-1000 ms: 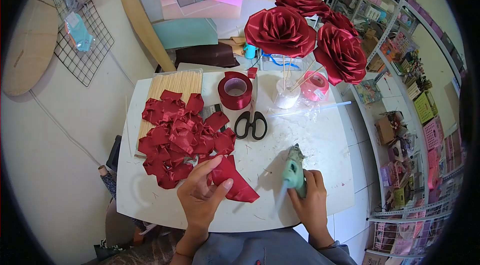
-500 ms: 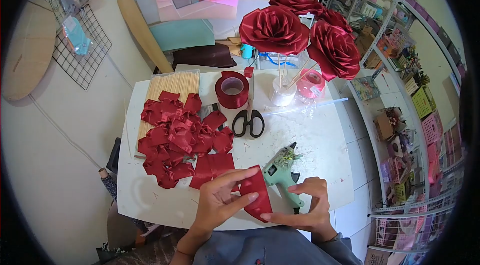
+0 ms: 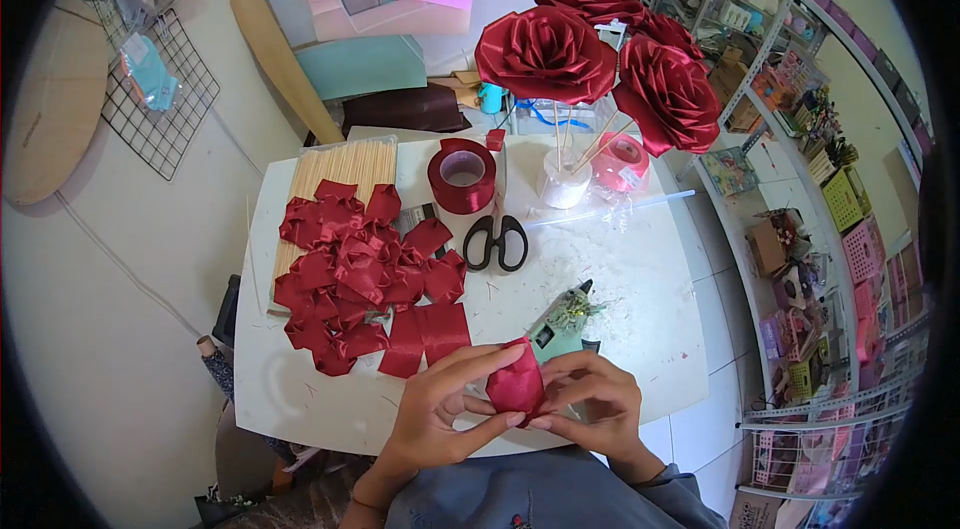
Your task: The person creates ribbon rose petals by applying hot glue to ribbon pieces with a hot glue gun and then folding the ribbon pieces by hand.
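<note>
Between my hands, near the table's front edge, is a red ribbon piece (image 3: 514, 385), curved and bulging. My left hand (image 3: 450, 407) pinches its left side, with fingers at the top and the thumb at the bottom. On its right edge my right hand (image 3: 592, 407) has closed thumb and fingers. Behind my right hand lies a green glue gun (image 3: 565, 341), its handle hidden. Flat red ribbon squares (image 3: 425, 334) lie left of my hands, beside a heap of folded red petals (image 3: 350, 269). Black-handled scissors (image 3: 496, 243) rest below a red ribbon roll (image 3: 462, 176).
Several large red ribbon roses (image 3: 546, 56) on sticks stand in a white pot (image 3: 566, 181) at the back. Beside it is a pink roll (image 3: 621, 163). Wooden sticks (image 3: 345, 161) lie under the petals. Crowded shelves (image 3: 800, 219) stand on the right.
The ribbon piece was flatter and is now bent into a rounded shape. My right hand has moved left and up, its fingers closing on the ribbon's edge and covering the glue gun's handle.
</note>
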`<state>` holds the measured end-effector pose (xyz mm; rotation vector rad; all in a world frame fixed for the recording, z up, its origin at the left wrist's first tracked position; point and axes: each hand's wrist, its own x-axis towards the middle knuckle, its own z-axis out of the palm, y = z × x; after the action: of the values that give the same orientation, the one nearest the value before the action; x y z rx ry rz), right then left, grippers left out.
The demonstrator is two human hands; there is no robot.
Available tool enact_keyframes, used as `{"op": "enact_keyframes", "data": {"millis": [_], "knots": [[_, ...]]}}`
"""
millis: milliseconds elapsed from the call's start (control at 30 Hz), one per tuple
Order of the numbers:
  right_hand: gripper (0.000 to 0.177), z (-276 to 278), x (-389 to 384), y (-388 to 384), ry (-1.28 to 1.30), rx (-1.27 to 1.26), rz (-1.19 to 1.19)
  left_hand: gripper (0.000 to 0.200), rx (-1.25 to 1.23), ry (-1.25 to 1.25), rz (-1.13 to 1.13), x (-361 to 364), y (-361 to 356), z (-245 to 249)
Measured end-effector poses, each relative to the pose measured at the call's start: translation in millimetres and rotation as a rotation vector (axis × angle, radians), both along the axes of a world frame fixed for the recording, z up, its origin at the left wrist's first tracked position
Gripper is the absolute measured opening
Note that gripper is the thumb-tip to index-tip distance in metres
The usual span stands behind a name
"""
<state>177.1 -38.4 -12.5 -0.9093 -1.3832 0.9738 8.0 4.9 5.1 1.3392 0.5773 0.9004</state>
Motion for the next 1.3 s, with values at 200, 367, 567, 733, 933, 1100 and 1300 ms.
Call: {"op": "enact_keyframes", "data": {"millis": [200, 367, 567, 733, 933, 1100, 1300], "knots": [[0.027, -9, -3, -5, 0.275, -0.156, 0.060, 0.050, 0.048, 0.007, 0.013, 1, -1, 1], [0.038, -4, -8, -3, 0.353, -0.242, 0.008, 0.054, 0.050, 0.048, 0.047, 1, -1, 1], [0.042, -3, -10, -2, 0.391, -0.249, 0.005, 0.060, 0.169, 0.122, 0.089, 1, -3, 4], [0.043, -7, -10, -2, 0.378, -0.228, -0.033, 0.059, 0.200, 0.141, 0.128, 3, -4, 5], [0.041, -6, -10, -2, 0.391, -0.239, -0.048, 0.059, 0.227, 0.149, 0.148, 3, -4, 4], [0.041, -6, -11, -2, 0.398, -0.243, -0.051, 0.058, 0.220, 0.125, 0.152, 3, -5, 3], [0.040, -7, -11, -3, 0.390, -0.232, -0.046, 0.059, 0.194, 0.108, 0.152, 4, -5, 4]]}}
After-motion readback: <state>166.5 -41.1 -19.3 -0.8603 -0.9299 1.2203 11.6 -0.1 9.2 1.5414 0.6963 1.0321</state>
